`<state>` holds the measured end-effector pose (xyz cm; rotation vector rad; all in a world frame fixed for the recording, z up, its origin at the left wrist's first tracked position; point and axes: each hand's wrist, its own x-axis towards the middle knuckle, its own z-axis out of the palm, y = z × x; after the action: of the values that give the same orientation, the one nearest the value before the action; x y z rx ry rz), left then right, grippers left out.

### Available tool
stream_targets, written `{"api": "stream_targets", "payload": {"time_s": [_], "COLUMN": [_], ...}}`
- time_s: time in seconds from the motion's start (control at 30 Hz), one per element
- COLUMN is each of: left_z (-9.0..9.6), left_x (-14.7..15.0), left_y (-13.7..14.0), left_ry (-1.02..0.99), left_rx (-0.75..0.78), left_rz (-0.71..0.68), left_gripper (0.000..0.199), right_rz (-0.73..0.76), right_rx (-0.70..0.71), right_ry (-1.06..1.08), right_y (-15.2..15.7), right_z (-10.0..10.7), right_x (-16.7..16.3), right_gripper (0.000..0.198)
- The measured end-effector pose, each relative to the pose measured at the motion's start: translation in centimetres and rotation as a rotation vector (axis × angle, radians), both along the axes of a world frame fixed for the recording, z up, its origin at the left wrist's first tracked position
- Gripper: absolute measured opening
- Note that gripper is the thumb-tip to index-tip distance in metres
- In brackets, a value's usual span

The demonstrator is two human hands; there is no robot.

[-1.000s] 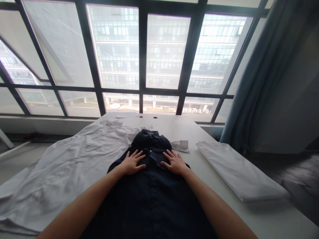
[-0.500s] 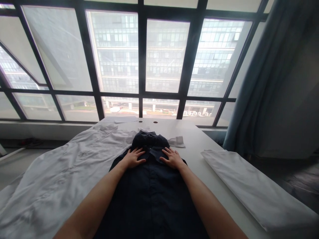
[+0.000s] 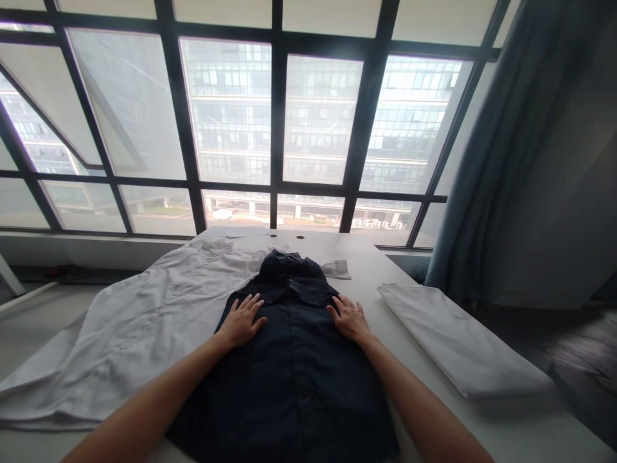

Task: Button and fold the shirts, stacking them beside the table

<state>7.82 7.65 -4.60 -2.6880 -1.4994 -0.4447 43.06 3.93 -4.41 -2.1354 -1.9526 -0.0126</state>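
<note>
A dark navy button-front shirt [image 3: 292,366] lies front up, its collar toward the window and its hem toward me. My left hand [image 3: 241,321] rests flat on the shirt's left part, below the collar, fingers spread. On the opposite side my right hand [image 3: 351,317] lies with spread fingers on the shirt's right edge. Neither hand grips the cloth. The upper part near the collar is bunched or folded over, and I cannot make out the sleeves.
A wrinkled white cloth [image 3: 159,308] covers the left of the white table [image 3: 371,360]. To the right lies a folded white cloth [image 3: 463,341]. Behind the table are windows with black frames [image 3: 277,128], and a grey-blue curtain [image 3: 486,173] hangs at the right.
Both hands have slid apart and slightly toward me over the shirt, from near the collar to its sides. The view has shifted a little, showing more of the hem.
</note>
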Motion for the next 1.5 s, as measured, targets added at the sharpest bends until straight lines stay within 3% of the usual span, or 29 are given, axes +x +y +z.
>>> {"api": "stream_targets", "payload": {"time_s": [0.1, 0.2, 0.3, 0.43, 0.6, 0.77, 0.87, 1.03, 1.17, 1.27, 1.37, 1.5], "left_z": [0.4, 0.9, 1.4, 2.4, 3.6, 4.5, 5.2, 5.4, 5.2, 6.0, 7.6, 9.8], "left_x": [-1.6, -2.7, -3.8, -5.2, -7.4, -8.6, -8.7, -8.7, -7.9, -6.4, -4.0, -0.6], "left_y": [-2.8, -5.3, -7.8, -10.5, -12.9, -14.7, -15.0, -14.8, -14.6, -15.2, -17.0, -19.9], "left_ry": [0.035, 0.052, 0.053, -0.008, -0.391, -0.811, -0.873, -0.937, -0.883, -0.796, -0.627, -0.365], "left_rx": [-0.071, -0.115, -0.112, -0.158, -0.52, -0.895, -0.956, -0.869, -0.785, -0.598, -0.446, -0.49], "left_rz": [0.03, 0.155, 0.341, 0.484, 0.333, 0.087, 0.097, 0.046, 0.107, 0.13, 0.072, -0.079], "left_gripper": [0.053, 0.054, 0.06, 0.064, 0.066, 0.095, 0.098, 0.096, 0.096, 0.073, 0.056, 0.055], "right_rz": [-0.112, -0.232, -0.201, -0.128, -0.035, 0.017, -0.065, -0.075, -0.157, -0.19, -0.149, -0.075], "right_rx": [0.001, 0.008, -0.002, -0.045, -0.142, -0.337, -0.393, -0.373, -0.303, -0.278, -0.379, -0.585], "right_ry": [-0.016, -0.041, 0.004, 0.397, 1.119, 1.442, 1.465, 1.451, 1.125, 0.885, 0.782, 0.809], "right_y": [-3.2, -6.3, -9.1, -11.7, -14.3, -16.2, -16.7, -17.2, -17.0, -16.8, -17.1, -18.4], "right_z": [-0.1, 0.3, 1.1, 2.1, 3.4, 5.1, 6.1, 6.3, 5.2, 4.6, 4.7, 4.9], "right_x": [0.9, 1.3, 1.3, 0.5, -0.7, -1.0, -0.5, 2.1, 3.8, 4.0, 3.9, 4.8], "right_gripper": [0.062, 0.059, 0.05, 0.037, 0.032, 0.023, 0.013, 0.02, 0.03, 0.035, 0.035, 0.034]}}
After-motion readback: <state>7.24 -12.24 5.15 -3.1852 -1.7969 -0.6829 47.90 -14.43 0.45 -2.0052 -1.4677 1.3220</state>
